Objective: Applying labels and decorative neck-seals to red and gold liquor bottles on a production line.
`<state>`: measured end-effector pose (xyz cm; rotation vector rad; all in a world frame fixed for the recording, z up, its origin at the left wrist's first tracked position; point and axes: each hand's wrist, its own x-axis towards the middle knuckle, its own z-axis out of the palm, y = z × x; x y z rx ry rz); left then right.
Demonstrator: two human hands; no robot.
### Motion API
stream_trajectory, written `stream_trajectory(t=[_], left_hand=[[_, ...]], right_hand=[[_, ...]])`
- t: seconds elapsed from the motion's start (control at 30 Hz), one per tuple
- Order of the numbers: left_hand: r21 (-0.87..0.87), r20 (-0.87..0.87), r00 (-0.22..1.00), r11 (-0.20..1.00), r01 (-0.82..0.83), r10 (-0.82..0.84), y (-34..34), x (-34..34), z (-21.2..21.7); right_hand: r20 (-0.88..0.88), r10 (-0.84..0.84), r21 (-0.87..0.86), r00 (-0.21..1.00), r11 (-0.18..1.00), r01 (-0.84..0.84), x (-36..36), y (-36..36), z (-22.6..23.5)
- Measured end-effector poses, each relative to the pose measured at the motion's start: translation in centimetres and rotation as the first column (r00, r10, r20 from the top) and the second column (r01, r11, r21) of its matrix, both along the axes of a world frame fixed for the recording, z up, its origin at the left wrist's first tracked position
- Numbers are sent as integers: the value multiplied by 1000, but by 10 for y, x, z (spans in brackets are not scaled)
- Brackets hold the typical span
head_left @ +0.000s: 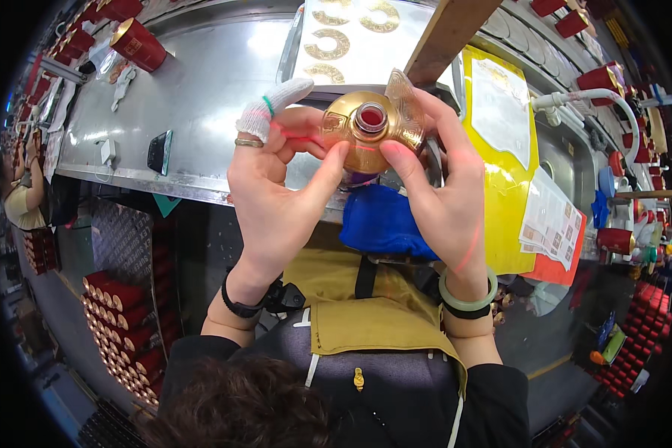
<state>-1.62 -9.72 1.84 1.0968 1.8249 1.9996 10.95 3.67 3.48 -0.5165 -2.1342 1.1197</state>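
Gold bottle [366,131], red open mouth: gripped by left hand [276,179] and right hand [440,187], both closed round it, above the steel table's [201,97] near edge (slip risk: fingertip hold only).

Steel worktable [201,89], long and reflective. On it: a black phone [159,151] lying flat near the front edge; a small white block [108,151] to its left; a red cylindrical box with gold trim [138,43] at the far left. White sheet of gold crescent stickers [351,37]. Blue cloth [384,220] at the table edge. Yellow folder [500,172] with printed paper slips [549,224]. Stacked red tubes [123,328] on the floor, lower left.
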Motion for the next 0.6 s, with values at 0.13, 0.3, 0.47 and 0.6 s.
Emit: stream_trajectory(t=[0.13,0.3,0.47,0.6], left_hand=[[15,24,1000,1000,-20,19,2,-1,-1],[0,9,1000,1000,-23,23,2,-2,0],[93,62,994,991,-93,88,10,1,-1],[85,51,996,993,-76,72,9,1,-2]], right_hand=[[37,3,-180,999,984,4,1,-5,7],[-89,-51,-73,995,996,45,-4,-3,-10],[-128,-60,-134,990,990,43,-7,-7,-8],[-106,-61,-170,992,984,43,-6,-7,-7]])
